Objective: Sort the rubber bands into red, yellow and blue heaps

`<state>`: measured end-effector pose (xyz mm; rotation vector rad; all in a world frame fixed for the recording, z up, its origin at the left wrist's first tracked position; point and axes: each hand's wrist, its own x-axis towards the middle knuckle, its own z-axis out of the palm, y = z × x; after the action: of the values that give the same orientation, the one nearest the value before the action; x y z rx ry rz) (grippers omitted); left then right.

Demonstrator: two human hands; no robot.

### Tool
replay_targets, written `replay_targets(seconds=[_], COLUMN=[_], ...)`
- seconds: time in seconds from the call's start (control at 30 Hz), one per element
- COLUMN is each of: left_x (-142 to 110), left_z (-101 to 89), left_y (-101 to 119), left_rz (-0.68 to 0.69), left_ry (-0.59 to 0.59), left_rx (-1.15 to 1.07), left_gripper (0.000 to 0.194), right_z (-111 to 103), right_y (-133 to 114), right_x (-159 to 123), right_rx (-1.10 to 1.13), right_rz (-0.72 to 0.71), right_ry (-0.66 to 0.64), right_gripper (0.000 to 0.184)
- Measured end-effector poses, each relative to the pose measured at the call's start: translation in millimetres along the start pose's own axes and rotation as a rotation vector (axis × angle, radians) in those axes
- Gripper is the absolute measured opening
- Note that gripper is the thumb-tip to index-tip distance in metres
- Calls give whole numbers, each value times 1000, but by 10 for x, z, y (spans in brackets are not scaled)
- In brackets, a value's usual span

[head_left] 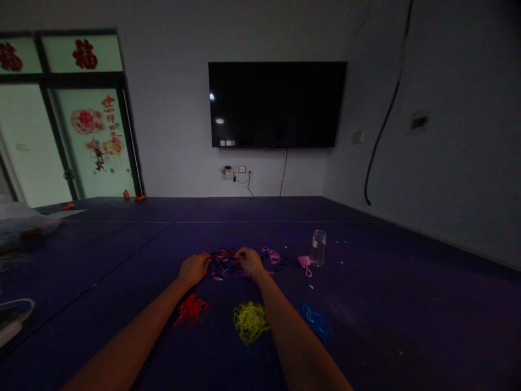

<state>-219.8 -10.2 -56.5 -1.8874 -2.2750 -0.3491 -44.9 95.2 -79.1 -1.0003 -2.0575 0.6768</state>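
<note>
A mixed pile of pink, red and dark rubber bands (224, 256) lies spread on the dark purple surface. My left hand (195, 269) touches its left edge with the fingers drawn together; whatever is between them is too small to make out. At the right of the pile, my right hand (250, 262) has its thumb and fingers curled in a pinch, and their contents are unclear. Nearer to me are sorted heaps: red bands (192, 310) by my left forearm, yellow bands (251, 321) between the arms, and blue bands (315, 322) beyond my right forearm.
A clear bottle (318, 248) stands upright on the right, with a pink cap-like piece with a loop (303, 262) beside it. Small white scraps dot the surface. Clear plastic wrapping (24, 231) and a white object with a cord (11, 330) lie at far left.
</note>
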Motion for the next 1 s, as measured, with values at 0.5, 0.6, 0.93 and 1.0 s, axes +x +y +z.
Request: replay_targets(seconds=[0.5, 0.6, 0.93, 1.0], left_x=[-9, 7, 75, 69], left_z=[-8, 22, 111, 125], left_y=[-9, -40, -255, -262], left_rz=[36, 31, -73, -133], left_ry=[-4, 14, 371, 387], left_rx=[-59, -109, -717, -760], left_gripper=[22, 20, 34, 39], right_z=[-22, -20, 19, 17], right_y=[-13, -14, 27, 28], right_x=[-9, -6, 11, 10], right_rx=[-56, -44, -11, -18], right_rz=[-22, -13, -14, -17], right_ry=[-17, -23, -15, -15], right_gripper=[12, 13, 13, 13])
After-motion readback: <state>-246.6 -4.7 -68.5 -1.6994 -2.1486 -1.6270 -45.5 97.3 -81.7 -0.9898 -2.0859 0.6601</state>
